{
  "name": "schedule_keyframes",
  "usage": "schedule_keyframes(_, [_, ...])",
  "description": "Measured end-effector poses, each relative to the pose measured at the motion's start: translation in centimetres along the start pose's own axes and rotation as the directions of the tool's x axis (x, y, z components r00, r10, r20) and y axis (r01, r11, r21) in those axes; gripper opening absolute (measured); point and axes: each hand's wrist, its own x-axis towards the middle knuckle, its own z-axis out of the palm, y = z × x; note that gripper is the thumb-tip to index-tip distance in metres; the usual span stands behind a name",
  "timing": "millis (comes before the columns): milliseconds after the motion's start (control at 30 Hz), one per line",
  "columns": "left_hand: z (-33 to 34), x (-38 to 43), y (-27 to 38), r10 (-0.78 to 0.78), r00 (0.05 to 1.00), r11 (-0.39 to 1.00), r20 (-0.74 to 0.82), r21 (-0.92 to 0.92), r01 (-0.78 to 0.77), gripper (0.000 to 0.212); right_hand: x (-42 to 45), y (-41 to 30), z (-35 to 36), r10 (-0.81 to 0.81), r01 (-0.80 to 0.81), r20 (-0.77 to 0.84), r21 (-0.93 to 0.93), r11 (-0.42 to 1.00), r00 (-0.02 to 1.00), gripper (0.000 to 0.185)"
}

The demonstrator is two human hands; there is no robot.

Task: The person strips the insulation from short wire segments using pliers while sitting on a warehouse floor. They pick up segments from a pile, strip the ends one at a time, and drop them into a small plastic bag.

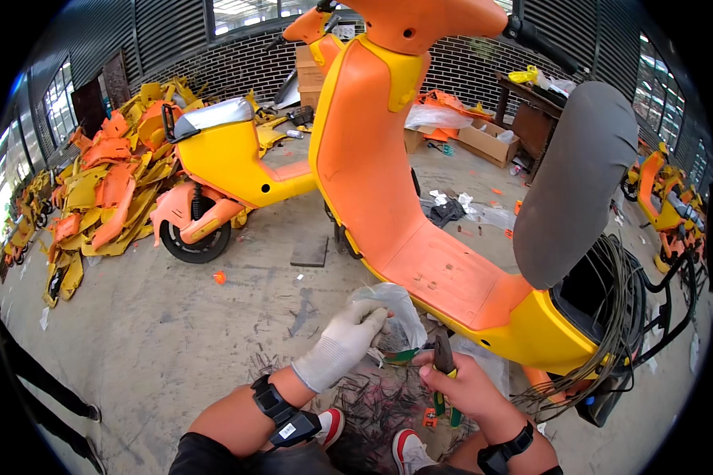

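My left hand [347,332], in a white knit glove with bare fingertips, is at the mouth of a translucent plastic bag [413,323]. Its fingers are curled together, and I cannot tell whether they grip the bag or something small. Grey small pieces [396,337] fill part of the bag, which has a green patch low down. In my right hand [466,383] are pliers [444,356] with dark jaws pointing up and green-and-yellow handles. Just beyond both hands stands an orange-and-yellow scooter [380,166], its dark grey seat [576,184] tipped up.
A bundle of thin dark cables [615,314] hangs over the scooter's rear. Dark cut strips [374,404] litter the floor around my shoes. Another scooter [226,154] and a heap of body panels [113,172] stand at left. A person's legs [47,386] show at the left edge.
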Motion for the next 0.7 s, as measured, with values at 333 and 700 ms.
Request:
schedule_keyframes(333, [0.6,-0.2,0.1,-0.027,0.998,0.999,0.065,-0.038,0.029,0.016,0.7,0.6,-1.8,-0.017,0.064,-0.164,0.290,0.955,0.986,0.024])
schedule_keyframes(700, [1.3,-0.4,0.0,-0.054,0.979,0.998,0.195,0.031,0.049,0.016,-0.1,-0.8,-1.6,-0.275,0.213,-0.344,-0.208,0.955,0.898,0.017])
